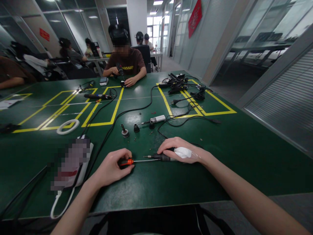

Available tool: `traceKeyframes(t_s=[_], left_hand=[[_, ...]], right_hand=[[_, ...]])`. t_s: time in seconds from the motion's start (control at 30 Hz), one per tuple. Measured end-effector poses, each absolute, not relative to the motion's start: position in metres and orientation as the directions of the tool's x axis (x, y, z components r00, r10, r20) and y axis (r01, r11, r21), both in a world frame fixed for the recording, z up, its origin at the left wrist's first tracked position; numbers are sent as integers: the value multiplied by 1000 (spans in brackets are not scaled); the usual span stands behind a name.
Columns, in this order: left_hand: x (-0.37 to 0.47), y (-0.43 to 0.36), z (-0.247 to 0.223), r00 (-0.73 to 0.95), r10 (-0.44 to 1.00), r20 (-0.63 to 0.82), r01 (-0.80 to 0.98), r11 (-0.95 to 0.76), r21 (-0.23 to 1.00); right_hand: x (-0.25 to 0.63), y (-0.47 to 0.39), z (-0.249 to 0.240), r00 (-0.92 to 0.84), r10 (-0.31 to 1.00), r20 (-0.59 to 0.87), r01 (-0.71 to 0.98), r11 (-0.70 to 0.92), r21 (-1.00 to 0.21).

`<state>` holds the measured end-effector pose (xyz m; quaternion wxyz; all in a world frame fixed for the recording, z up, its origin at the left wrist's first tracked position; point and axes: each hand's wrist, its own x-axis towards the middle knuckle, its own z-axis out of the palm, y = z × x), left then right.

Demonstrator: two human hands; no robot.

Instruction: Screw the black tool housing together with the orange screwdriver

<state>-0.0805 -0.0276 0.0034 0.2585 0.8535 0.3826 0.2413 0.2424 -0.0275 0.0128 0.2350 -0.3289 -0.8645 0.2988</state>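
My left hand [116,165] is curled around the orange-and-black handle of a screwdriver [129,161], which lies low over the green table. Its thin shaft points right, and the end comes close to a dark tool. That tool looks like an electric screwdriver [164,158], with a black nose and a slim metal tip pointing left. My right hand [177,148] closes over its body from above and hides the rear part. A white pad [183,152] is taped to the back of this hand. Beyond both hands stand a metal-and-black part [125,131], a black cone [136,128] and a silver motor-like cylinder [160,118].
Small screws [151,133] lie scattered behind my hands. A phone [72,163] with a white cable is at left, near a tape roll [68,126]. Black cords [179,83] are heaped at the far right. Across the table [220,156], a co-worker [126,63] handles a dark tool.
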Motion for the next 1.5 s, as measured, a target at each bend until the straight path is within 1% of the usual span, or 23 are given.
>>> traceKeyframes(t_s=[0.13,0.3,0.73,1.13,1.5], left_hand=[[-81,-27,4,603,770,206,499,-567,655],[-81,-26,6,604,765,221,484,-573,661],[-84,-24,6,612,755,235,499,-599,627],[-84,-24,7,616,753,231,525,-611,593],[-84,-23,7,626,738,252,507,-631,587]], right_hand=[[242,-27,13,-672,708,217,424,608,-671],[243,-27,13,-675,706,214,422,607,-673],[243,-27,13,-674,704,224,417,613,-671],[242,-27,13,-673,711,203,431,600,-674],[243,-28,14,-678,707,198,430,602,-673]])
